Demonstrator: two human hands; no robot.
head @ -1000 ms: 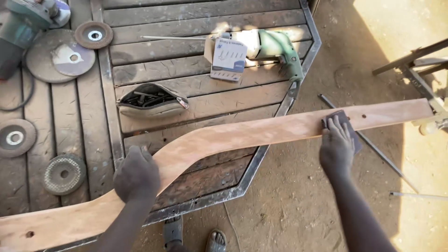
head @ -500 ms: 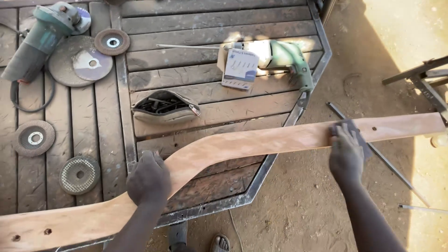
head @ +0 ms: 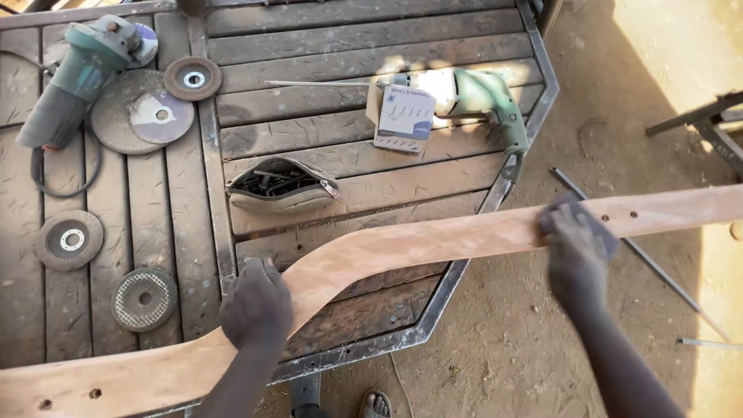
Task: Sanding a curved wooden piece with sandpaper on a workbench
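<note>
A long curved wooden plank (head: 402, 251) is laid diagonally across the near edge of the slatted tabletop (head: 371, 193), with its right portion overhanging bare ground. The left hand (head: 255, 306) is pressed down on the bend of the plank, over the tabletop; this is judged to pin the piece where it is supported. The left grip is closed flat on the wood, not wrapped round it. The right hand (head: 576, 248) is set on the overhanging stretch, with a dark pad or sheet (head: 607, 232) seen under its fingers; the grip is held on that pad, pressed against the plank face. The pad's material cannot be made out, as the hand is blurred.

Tools are kept well apart from the plank, at the far side: an angle grinder (head: 73, 77), loose discs (head: 159, 116), an open pouch (head: 280, 186), a green drill (head: 472, 97) with a small card box (head: 404, 118) laid against it.

The plank's left end is cut off by the frame edge, and its right end likewise. The pouch contents are too dark to be identified. A sandalled foot (head: 377, 404) is partly seen below.
</note>
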